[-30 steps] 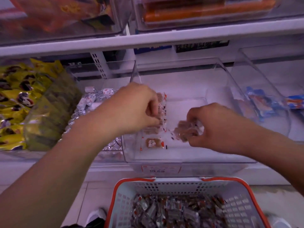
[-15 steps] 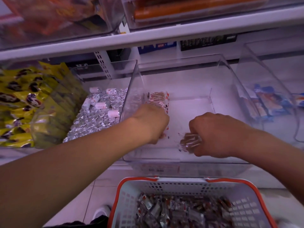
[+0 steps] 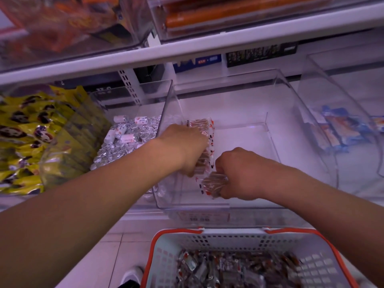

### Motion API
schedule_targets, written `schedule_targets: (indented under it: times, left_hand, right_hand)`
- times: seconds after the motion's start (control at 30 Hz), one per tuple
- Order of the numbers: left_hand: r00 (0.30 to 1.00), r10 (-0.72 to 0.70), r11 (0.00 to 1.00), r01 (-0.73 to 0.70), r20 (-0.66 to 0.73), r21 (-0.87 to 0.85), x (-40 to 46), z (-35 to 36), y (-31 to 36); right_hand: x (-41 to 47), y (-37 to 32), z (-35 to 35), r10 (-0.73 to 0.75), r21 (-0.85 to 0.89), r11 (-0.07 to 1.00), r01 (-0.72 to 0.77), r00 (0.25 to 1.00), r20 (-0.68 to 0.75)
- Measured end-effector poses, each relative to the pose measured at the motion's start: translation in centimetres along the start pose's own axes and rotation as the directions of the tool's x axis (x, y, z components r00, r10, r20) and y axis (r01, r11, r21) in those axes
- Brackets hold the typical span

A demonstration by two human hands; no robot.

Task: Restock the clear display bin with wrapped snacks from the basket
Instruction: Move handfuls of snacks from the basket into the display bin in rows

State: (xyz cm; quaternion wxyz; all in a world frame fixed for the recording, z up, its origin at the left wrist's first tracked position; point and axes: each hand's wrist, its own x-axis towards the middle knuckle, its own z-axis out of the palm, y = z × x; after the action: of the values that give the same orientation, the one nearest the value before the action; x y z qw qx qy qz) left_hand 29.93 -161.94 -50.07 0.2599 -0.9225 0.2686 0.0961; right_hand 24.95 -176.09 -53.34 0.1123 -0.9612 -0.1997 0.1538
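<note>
White shop shelves (image 3: 187, 53) ran across the view, with clear bins set side by side on the lower one. At centre stood the bin (image 3: 276, 129) being filled, its walls see-through and its white floor mostly bare. Along its nine o'clock wall ran a row of snacks (image 3: 204, 126): small brown pieces in clear wrappers printed with red and black marks.

Both hands were inside the bin. The left hand (image 3: 185, 148) lay knuckles up on the row, fingers curled down among the packets; whether it held one I could not tell. Just at its four o'clock, the right hand (image 3: 236, 173) was closed around a bunch (image 3: 212, 183) of the same wrapped snacks, which stuck out toward nine o'clock from the fist.

At six o'clock, below the shelf edge, sat the basket (image 3: 207, 240), white mesh with an orange rim, holding a heap of wrappers (image 3: 232, 271). At nine o'clock were silver-foil sweets (image 3: 124, 142) and yellow packets (image 3: 27, 129); at three o'clock, blue packs (image 3: 340, 129).
</note>
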Motion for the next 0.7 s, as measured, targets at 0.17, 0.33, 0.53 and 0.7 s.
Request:
schedule_targets:
  times: [0.17,0.33,0.53,0.7]
  left_hand:
    - [0.994,0.026,0.998,-0.019,-0.104,0.067,0.2,-0.1,-0.1]
    - [0.994,0.044,0.995,-0.034,0.102,-0.093,0.1,-0.8,-1.2]
    - [0.953,0.140,0.980,-0.094,0.267,-0.176,-0.9,-1.0,0.0]
    - [0.992,0.085,0.991,-0.074,0.097,-0.114,-1.0,0.2,1.1]
  right_hand:
    - [0.8,-1.1,0.5,0.019,0.038,0.999,-0.015,0.996,-0.092]
    - [1.1,-1.6,0.2,0.078,0.068,0.995,-0.069,0.988,-0.136]
    - [0.5,-1.8,0.5,0.130,0.042,0.991,-0.126,0.984,-0.119]
    - [0.7,-2.2,-0.2,0.061,0.112,0.992,-0.061,0.998,0.001]
